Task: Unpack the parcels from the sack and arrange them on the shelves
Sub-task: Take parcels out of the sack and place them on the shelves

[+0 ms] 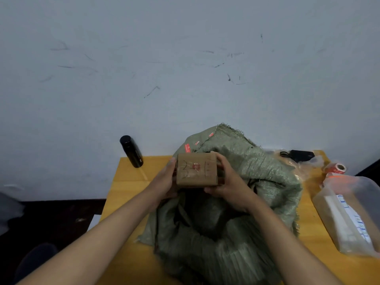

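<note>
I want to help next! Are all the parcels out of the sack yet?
Just starting, it seems. Both hands, left hand and right hand, hold one brown parcel above the open green sack. No shelves show, so placing it remains; the sack's dark inside hides any others.

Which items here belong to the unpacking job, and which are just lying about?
Job: brown parcel, held by left hand and right hand; green sack.
Lying about: black bottle, tape roll, plastic container, black charger.

Yellow table [127,182]: sack [257,182], black bottle [131,151], plastic jug [349,210].
</note>
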